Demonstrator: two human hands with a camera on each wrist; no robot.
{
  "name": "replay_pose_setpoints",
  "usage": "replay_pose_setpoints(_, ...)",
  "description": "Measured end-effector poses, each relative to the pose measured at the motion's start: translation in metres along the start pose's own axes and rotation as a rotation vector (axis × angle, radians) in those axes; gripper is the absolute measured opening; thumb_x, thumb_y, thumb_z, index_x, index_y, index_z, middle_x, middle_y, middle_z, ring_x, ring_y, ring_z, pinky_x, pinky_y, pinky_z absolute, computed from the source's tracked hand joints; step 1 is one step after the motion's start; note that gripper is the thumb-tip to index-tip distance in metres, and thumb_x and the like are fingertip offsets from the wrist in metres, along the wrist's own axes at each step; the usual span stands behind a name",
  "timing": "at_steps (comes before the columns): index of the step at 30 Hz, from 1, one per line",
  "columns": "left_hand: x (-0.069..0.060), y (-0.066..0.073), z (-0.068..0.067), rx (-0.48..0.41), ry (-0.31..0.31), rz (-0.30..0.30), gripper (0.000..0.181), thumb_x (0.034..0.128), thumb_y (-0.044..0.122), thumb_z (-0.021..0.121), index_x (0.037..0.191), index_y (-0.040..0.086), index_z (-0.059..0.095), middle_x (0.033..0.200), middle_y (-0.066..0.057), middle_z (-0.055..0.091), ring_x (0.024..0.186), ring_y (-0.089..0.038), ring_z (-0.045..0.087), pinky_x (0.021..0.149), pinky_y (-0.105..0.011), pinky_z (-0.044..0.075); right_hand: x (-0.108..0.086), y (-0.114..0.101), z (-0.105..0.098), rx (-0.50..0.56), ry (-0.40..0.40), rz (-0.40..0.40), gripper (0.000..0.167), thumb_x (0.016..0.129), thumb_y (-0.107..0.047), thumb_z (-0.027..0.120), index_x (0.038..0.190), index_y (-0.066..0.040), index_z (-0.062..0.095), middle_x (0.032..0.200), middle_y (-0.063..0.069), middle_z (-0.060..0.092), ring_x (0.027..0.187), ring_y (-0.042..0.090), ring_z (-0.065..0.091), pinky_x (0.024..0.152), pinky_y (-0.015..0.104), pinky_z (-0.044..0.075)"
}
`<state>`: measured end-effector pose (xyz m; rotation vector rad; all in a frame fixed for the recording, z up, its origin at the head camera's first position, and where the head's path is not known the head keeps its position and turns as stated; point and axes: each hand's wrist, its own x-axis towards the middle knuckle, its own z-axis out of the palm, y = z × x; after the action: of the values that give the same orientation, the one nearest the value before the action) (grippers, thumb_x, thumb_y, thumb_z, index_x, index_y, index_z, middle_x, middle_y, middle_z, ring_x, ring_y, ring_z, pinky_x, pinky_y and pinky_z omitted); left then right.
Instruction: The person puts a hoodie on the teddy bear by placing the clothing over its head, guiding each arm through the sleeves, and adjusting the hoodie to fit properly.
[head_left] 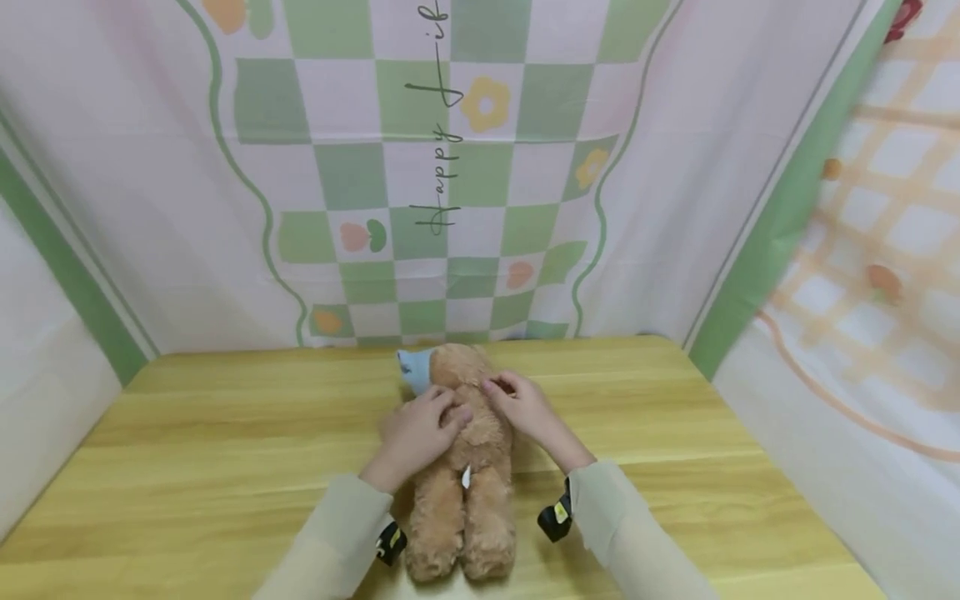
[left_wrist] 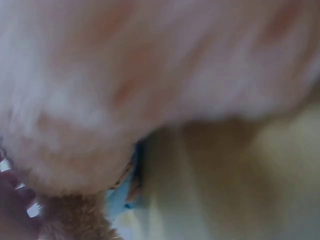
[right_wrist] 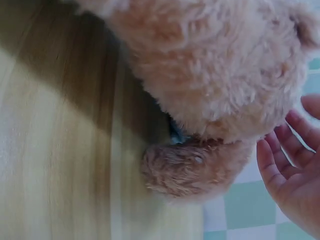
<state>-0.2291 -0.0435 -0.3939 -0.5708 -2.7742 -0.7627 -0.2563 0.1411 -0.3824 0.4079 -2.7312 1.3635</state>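
A brown plush toy (head_left: 483, 442) lies lengthwise on the table, its legs toward the near edge and no face showing. Blue cloth (head_left: 417, 371) sticks out left of its head. My left hand (head_left: 423, 429) rests on the toy's upper body, thumb and fingers bent and apart. At the toy's upper right side, my right hand (head_left: 525, 408) touches the fur with its fingertips. The right wrist view shows that hand (right_wrist: 295, 165) with loosely bent, parted fingers beside the plush (right_wrist: 210, 75). Blurred fur (left_wrist: 150, 65) fills much of the left wrist view.
The wooden table (head_left: 225, 442) extends on both sides of the toy. Behind it hangs a green-and-white checked cloth (head_left: 420, 167), with another patterned cloth (head_left: 885, 250) at the right. A small white tag (head_left: 467, 477) lies between the toy's legs.
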Motion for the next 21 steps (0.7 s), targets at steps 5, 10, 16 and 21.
replay_pose_setpoints(5,-0.013,-0.006,0.014,0.031,0.093,0.06,0.018,0.0935,0.035,0.059,0.093,0.02,0.069,0.103,0.001,0.067,0.075,-0.016,0.064,0.057,-0.026,0.046,0.009,0.002,0.008,-0.026,0.056,0.034,0.028,0.099,-0.018,0.051,0.118,-0.002,0.062,0.116,0.017,0.063,0.109,0.034,0.06,0.091,0.045,0.051)
replay_pose_setpoints(10,-0.019,-0.01,0.016,0.023,0.102,0.129,0.012,0.092,0.026,0.062,0.087,0.018,0.068,0.098,0.0,0.067,0.08,-0.017,0.065,0.064,-0.029,0.051,0.019,-0.001,0.016,-0.031,0.094,-0.025,0.034,0.099,-0.016,0.052,0.131,-0.007,0.056,0.125,0.016,0.057,0.105,0.031,0.058,0.087,0.044,0.051)
replay_pose_setpoints(16,-0.018,-0.01,0.014,0.074,0.06,0.14,0.015,0.0938,0.027,0.059,0.09,0.016,0.069,0.098,-0.001,0.068,0.084,-0.02,0.065,0.076,-0.037,0.053,0.025,-0.007,0.026,-0.191,0.092,-0.061,0.026,0.096,-0.021,0.057,0.113,-0.004,0.066,0.121,0.013,0.059,0.109,0.029,0.06,0.094,0.043,0.05)
replay_pose_setpoints(21,-0.016,-0.012,0.015,0.116,0.176,0.111,0.014,0.0883,0.028,0.066,0.089,0.014,0.066,0.091,-0.005,0.063,0.083,-0.023,0.061,0.079,-0.041,0.048,0.026,-0.009,0.03,-0.284,0.122,-0.121,0.015,0.091,-0.02,0.062,0.088,-0.008,0.069,0.102,0.009,0.063,0.095,0.026,0.062,0.085,0.042,0.051)
